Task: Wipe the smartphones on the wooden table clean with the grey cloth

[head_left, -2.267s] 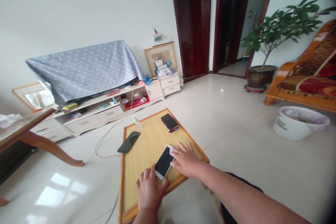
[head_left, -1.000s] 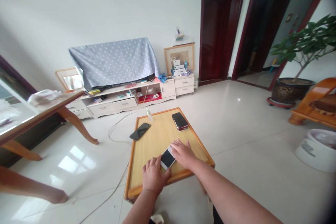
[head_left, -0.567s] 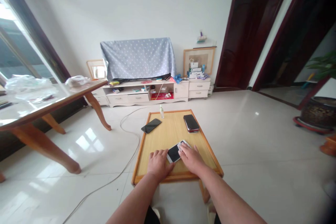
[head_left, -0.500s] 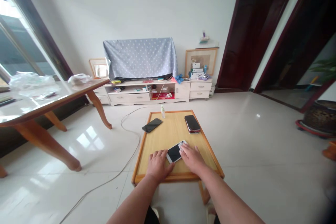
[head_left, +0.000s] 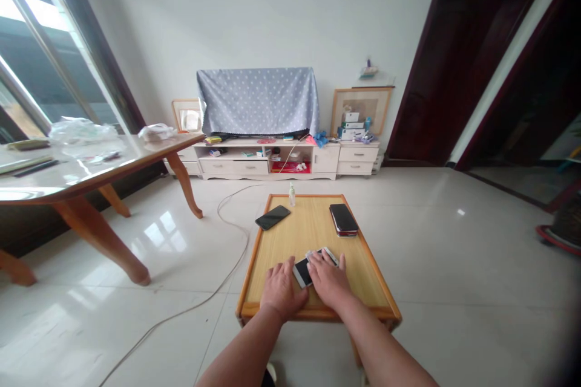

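A white smartphone [head_left: 302,273] with a dark screen lies slantwise on a small wooden table [head_left: 303,233]. My left hand [head_left: 282,288] grips its left end, fingers along the far side and thumb on the near side. Across the screen my right hand [head_left: 330,278] presses a small whitish cloth [head_left: 310,254], mostly hidden under the fingers. Farther back on the table are a black smartphone [head_left: 273,217] at the left, a clear spray bottle [head_left: 292,195] standing upright, and a stack of dark phones [head_left: 344,219] at the right.
A larger table [head_left: 136,160] with plastic bags [head_left: 82,131] stands at the left. A cable [head_left: 190,312] runs over the tiled floor. Against the wall is a white TV cabinet [head_left: 233,167] under a dotted blue cloth [head_left: 258,100].
My right hand has slid with the cloth from the phone's far right end toward the middle of its screen. My left hand stays at the left end. The view has turned slightly left.
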